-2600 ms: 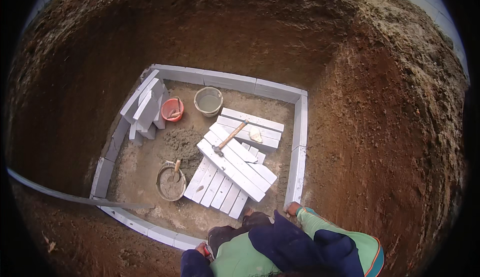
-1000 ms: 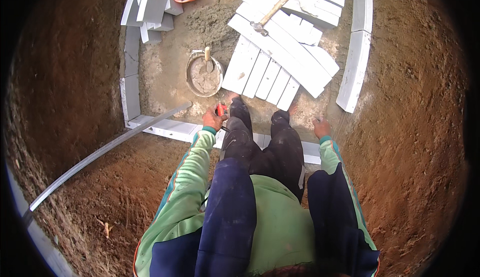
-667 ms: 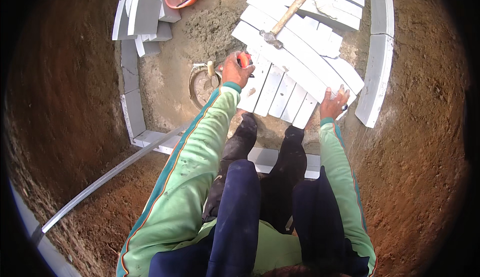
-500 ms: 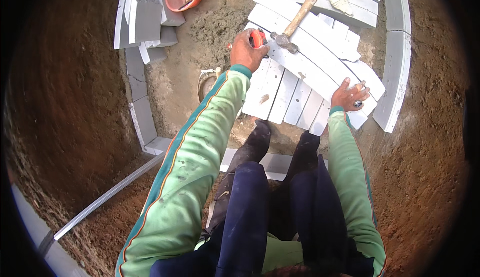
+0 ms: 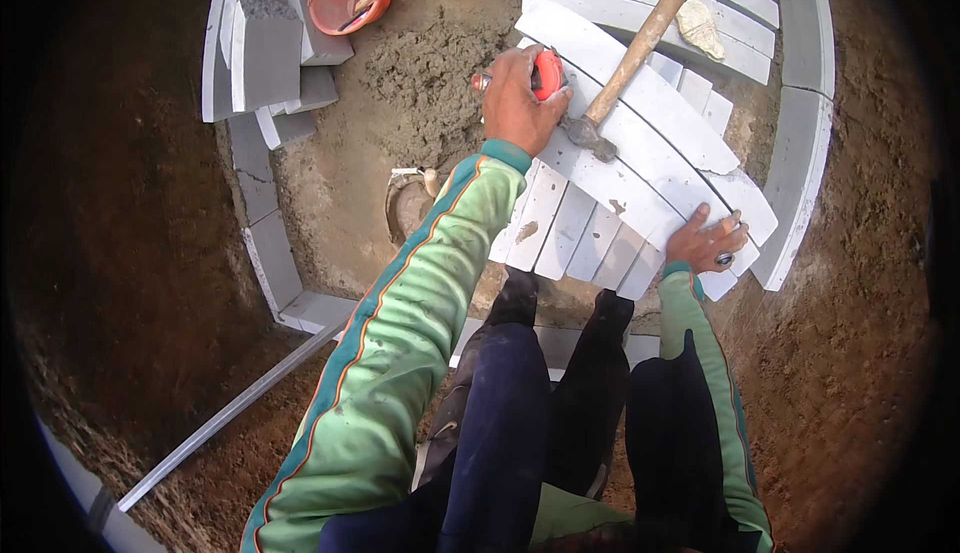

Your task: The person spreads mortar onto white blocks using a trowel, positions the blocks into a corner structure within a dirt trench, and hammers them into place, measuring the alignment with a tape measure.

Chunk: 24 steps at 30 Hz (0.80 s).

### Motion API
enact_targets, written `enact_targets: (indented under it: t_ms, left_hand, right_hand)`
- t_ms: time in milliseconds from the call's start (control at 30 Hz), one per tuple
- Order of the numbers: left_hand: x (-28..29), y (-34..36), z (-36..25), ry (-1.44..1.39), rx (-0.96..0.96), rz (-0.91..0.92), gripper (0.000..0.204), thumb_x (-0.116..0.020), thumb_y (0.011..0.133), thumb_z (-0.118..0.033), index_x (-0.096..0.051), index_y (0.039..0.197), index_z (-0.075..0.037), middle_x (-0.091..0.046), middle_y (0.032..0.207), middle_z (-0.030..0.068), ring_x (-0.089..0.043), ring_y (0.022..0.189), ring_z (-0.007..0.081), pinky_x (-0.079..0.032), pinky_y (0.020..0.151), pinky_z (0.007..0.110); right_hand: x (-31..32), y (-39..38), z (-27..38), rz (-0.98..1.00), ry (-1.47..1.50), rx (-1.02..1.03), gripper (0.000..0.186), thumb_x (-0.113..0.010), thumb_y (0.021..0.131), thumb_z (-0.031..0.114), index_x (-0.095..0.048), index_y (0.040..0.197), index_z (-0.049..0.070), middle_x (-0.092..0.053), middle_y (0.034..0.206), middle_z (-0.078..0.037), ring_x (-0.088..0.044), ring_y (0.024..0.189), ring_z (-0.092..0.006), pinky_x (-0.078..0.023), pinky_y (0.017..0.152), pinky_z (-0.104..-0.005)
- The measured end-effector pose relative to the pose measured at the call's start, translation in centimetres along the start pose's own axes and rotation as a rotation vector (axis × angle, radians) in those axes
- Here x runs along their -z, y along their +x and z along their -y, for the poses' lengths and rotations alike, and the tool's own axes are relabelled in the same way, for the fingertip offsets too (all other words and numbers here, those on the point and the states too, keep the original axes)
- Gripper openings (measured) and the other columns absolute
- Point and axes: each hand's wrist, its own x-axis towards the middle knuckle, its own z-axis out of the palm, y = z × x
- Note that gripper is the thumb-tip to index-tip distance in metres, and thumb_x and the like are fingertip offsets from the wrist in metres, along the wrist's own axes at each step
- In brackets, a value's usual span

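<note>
My left hand (image 5: pixel 522 103) is wrapped round a red tape measure (image 5: pixel 547 75) over the left end of a curved white block (image 5: pixel 610 188). Its fingers hide part of the case. My right hand (image 5: pixel 706 241) lies on the right end of the same block, fingers apart, with a ring on one finger. Between the hands, a hammer (image 5: pixel 635 58) with a wooden handle rests across the curved blocks, its metal head toward me. Below them, several straight white blocks (image 5: pixel 566 228) lie side by side, near my feet.
An orange bowl (image 5: pixel 322 5) with tools inside stands at the far left beside stacked grey blocks (image 5: pixel 266 58). Wet mortar (image 5: pixel 425 78) is heaped left of the white blocks. A grey block wall (image 5: pixel 795 183) edges the right side. A long metal bar (image 5: pixel 235 408) slants at lower left.
The view has shifted, so the blocks and hammer appear lower. My left hand still holds the tape measure at the block's left end; my right hand stays at its right end.
</note>
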Motion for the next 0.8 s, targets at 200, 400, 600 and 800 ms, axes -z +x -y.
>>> enact_targets:
  t_ms: [200, 400, 600, 800]
  left_hand:
    - [-1.1, 1.7, 1.2, 0.092, 0.004, 0.011, 0.082, -0.087, 0.076, -0.025, -0.048, 0.144, -0.001, -0.049, 0.144, 0.0214, -0.052, 0.128, 0.0403, -0.046, 0.107, 0.045]
    - [-1.2, -18.7, 1.1, -0.139, 0.389, -0.110, 0.074, -0.069, 0.092, -0.023, -0.035, 0.150, 0.008, -0.038, 0.151, 0.0307, -0.036, 0.144, 0.0426, -0.029, 0.119, 0.047]
    - [3.4, -25.8, 11.9, 0.432, 0.638, 0.030, 0.102, -0.083, 0.076, -0.013, -0.023, 0.159, -0.006, -0.025, 0.159, 0.0307, -0.035, 0.144, 0.0478, -0.032, 0.117, 0.051]
    - [7.9, -15.4, 25.2, 0.871, 0.456, 0.650, 0.072, -0.073, 0.083, -0.028, -0.046, 0.147, -0.015, -0.044, 0.151, 0.0233, -0.061, 0.121, 0.0436, -0.049, 0.102, 0.051]
  right_hand:
    - [0.9, 0.1, 1.2, 0.067, 0.051, -0.008, 0.077, -0.038, 0.102, 0.064, -0.032, 0.157, 0.012, -0.022, 0.162, -0.020, -0.022, 0.151, -0.0406, -0.024, 0.109, -0.0683]
    - [0.0, 0.1, -0.3, -0.012, 0.101, 0.024, 0.079, -0.036, 0.101, 0.069, -0.034, 0.156, 0.012, -0.027, 0.159, -0.021, -0.021, 0.150, -0.0396, -0.023, 0.107, -0.0716]
    - [-0.3, -0.4, 0.7, 0.000, 0.126, 0.036, 0.079, -0.037, 0.101, 0.069, -0.035, 0.155, 0.012, -0.029, 0.158, -0.022, -0.021, 0.150, -0.0398, -0.022, 0.109, -0.0699]
    - [-0.3, -0.3, 1.1, 0.043, 0.120, 0.009, 0.082, -0.036, 0.100, 0.070, -0.035, 0.155, 0.010, -0.027, 0.159, -0.023, -0.019, 0.151, -0.0401, -0.022, 0.109, -0.0706]
